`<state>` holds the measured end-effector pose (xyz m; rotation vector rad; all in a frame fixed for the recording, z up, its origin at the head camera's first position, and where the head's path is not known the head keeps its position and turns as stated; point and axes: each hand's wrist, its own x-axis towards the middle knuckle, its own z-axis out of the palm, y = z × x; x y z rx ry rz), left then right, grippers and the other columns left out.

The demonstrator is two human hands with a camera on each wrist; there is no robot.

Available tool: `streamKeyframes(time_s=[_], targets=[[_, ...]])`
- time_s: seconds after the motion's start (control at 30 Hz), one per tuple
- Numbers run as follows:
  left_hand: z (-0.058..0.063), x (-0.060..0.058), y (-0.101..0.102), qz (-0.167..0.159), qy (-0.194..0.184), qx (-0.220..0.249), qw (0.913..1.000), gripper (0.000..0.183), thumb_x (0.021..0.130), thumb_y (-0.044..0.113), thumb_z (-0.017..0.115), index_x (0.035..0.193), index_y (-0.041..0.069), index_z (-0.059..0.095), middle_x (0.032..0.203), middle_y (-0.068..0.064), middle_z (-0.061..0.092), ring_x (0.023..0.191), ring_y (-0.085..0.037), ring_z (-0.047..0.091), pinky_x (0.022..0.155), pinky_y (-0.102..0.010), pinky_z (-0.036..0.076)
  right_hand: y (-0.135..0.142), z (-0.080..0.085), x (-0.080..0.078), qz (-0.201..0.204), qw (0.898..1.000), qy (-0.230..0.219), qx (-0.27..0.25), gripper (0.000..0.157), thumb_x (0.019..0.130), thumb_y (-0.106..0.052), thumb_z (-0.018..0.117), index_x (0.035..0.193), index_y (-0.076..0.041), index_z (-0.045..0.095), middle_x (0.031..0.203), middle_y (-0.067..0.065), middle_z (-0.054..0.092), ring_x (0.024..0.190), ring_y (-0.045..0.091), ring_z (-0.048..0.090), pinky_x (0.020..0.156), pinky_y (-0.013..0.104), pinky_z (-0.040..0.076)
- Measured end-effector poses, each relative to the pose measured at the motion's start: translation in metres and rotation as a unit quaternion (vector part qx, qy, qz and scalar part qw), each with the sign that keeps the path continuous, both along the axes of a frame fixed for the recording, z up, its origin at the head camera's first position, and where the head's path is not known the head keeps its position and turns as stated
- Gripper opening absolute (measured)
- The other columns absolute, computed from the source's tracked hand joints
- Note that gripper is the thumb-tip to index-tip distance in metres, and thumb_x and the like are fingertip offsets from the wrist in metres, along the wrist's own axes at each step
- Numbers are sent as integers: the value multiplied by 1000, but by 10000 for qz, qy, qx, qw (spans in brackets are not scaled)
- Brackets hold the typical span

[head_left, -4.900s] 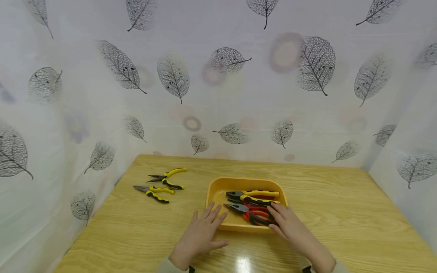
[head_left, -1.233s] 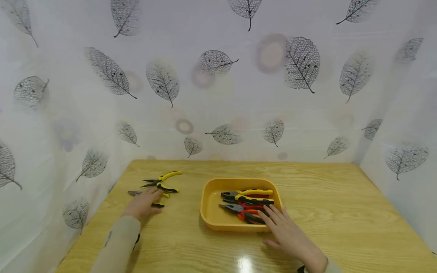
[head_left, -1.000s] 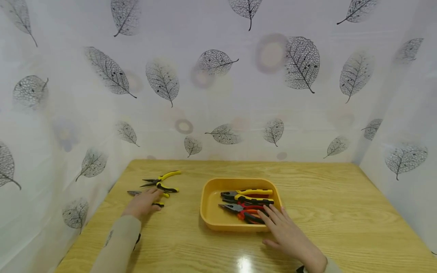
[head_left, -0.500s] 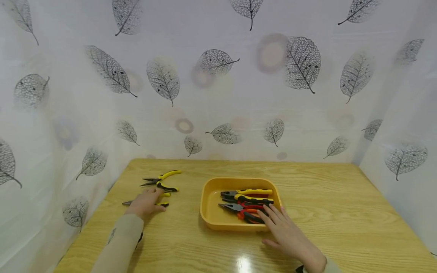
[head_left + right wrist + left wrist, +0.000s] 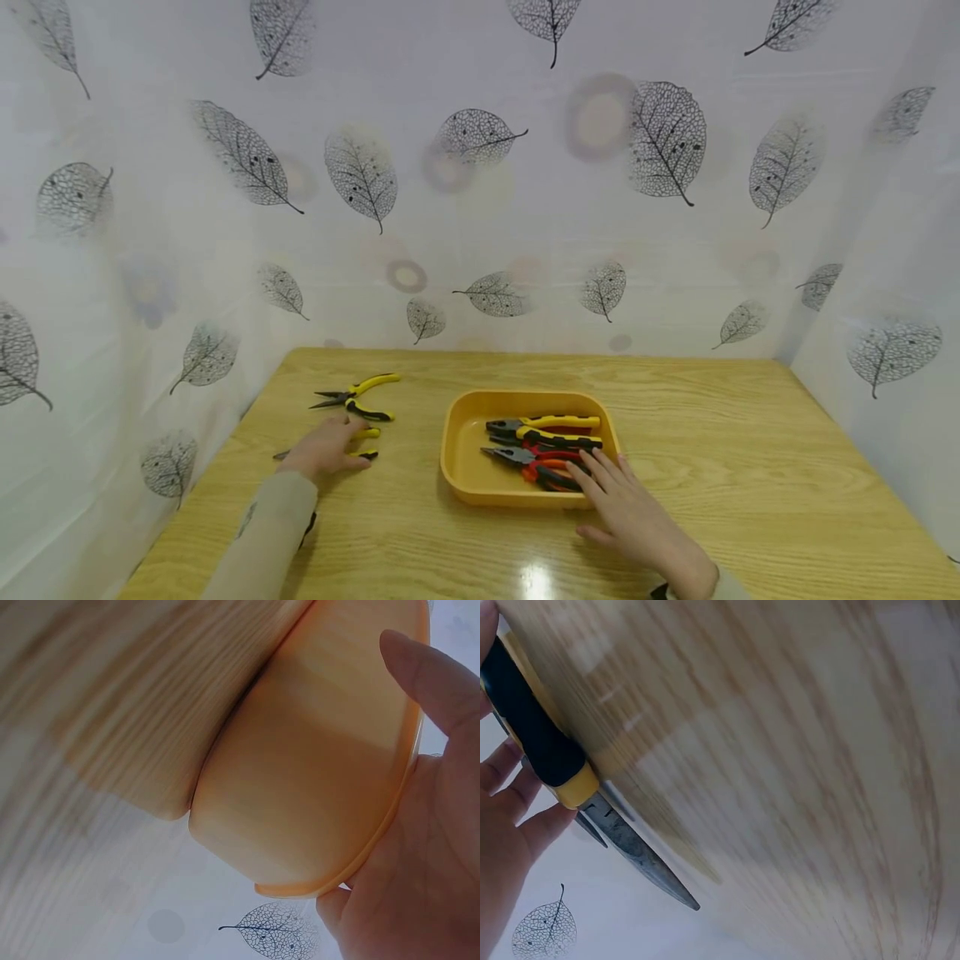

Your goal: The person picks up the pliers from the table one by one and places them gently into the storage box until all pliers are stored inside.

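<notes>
My left hand (image 5: 321, 450) grips long-nose pliers (image 5: 536, 724) with yellow-and-black handles, low over the table at the left. In the head view the hand covers their middle; the grey tip and handle ends show. The left wrist view has fingers and thumb on the handles, the grey nose pointing away. Just behind lie second yellow-and-black long-nose pliers (image 5: 358, 398), spread apart. My right hand (image 5: 637, 521) rests on the front right rim of a yellow tray (image 5: 517, 500), fingers fairly straight and reaching inside. In the right wrist view it lies along the tray's rim (image 5: 409, 761).
Inside the tray lie yellow-and-black pliers (image 5: 558, 422) and red-and-black pliers (image 5: 517, 455), the latter partly behind the right fingers. The tray's left part shows bare bottom. A leaf-printed white curtain (image 5: 510, 208) hangs behind and beside the wooden table (image 5: 750, 450).
My left hand went from the tray's front left to the nearer pliers and took hold of them. Lately those pliers turned and shifted slightly nearer and right. My right hand stayed on the tray.
</notes>
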<state>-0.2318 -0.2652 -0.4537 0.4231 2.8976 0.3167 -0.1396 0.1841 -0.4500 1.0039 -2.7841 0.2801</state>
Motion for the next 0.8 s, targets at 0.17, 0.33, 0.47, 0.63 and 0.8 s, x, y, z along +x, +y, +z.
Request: streamKeyframes(time_s=[0.17, 0.33, 0.47, 0.63, 0.8], targets=[[-3, 0, 1, -217, 197, -119, 9995, 64, 72, 47, 67, 124, 13, 49, 111, -12, 47, 101, -29, 47, 80, -48, 42, 0, 0, 0, -4, 10000, -25, 10, 76, 75, -40, 66, 135, -4, 36, 136, 21, 33, 125, 37, 26, 96, 57, 20], [-1, 1, 8, -388, 514, -338, 9973, 65, 72, 49, 66, 125, 16, 49, 106, -5, 47, 97, -24, 48, 76, -42, 43, 0, -1, 0, -4, 10000, -10, -19, 76, 75, -40, 66, 135, -5, 36, 136, 21, 33, 125, 37, 25, 96, 58, 20], [2, 3, 16, -484, 704, -337, 9958, 64, 72, 48, 67, 125, 17, 48, 102, -2, 46, 94, -22, 47, 75, -41, 42, 0, 0, -1, -4, 10000, -14, -6, 76, 75, -39, 67, 135, -4, 36, 136, 21, 33, 125, 37, 25, 96, 58, 20], [8, 2, 25, -599, 1076, -233, 9921, 60, 72, 44, 69, 121, 16, 50, 90, 1, 41, 77, -16, 42, 64, -33, 40, 0, 0, 0, -14, 10000, -41, 37, 76, 75, -40, 66, 135, -4, 36, 136, 20, 33, 126, 37, 25, 96, 57, 20], [16, 1, 35, -791, 1558, 3, 9846, 55, 70, 39, 72, 115, 14, 53, 85, 0, 40, 69, -15, 37, 58, -31, 36, 0, 0, 0, -32, 9999, -113, 30, 75, 76, -40, 65, 135, -5, 35, 137, 20, 32, 126, 37, 24, 97, 56, 19]])
